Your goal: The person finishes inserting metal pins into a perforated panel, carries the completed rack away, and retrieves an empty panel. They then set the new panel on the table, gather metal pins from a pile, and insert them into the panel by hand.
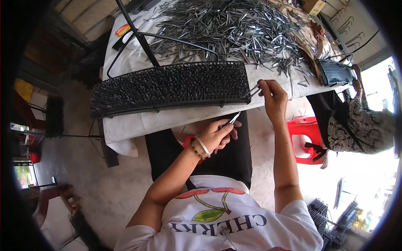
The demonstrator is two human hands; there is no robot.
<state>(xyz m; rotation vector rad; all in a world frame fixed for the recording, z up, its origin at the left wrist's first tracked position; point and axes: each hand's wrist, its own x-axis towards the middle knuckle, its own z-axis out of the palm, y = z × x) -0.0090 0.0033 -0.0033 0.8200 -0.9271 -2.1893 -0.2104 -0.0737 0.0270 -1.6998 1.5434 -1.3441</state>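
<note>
A long black curved rack (167, 88), densely packed with small dark pieces, lies along the table's near edge. My right hand (274, 100) pinches thin metal strips (254, 89) beside the rack's right end. Below the rack, in front of my lap, my left hand (217, 136) is closed around thin shiny metal pieces (235, 117) whose tips point up and right. The exact number of pieces in either hand is unclear. Behind the rack, a large pile of loose metal strips (230, 27) covers much of the white-covered table (125, 130).
Black rods (144, 46) rise behind the rack. Orange-handled scissors (122, 30) lie at back left. At right, another person (362, 125) has their hands near a second black rack (335, 72). A red stool (303, 136) stands beside my right arm.
</note>
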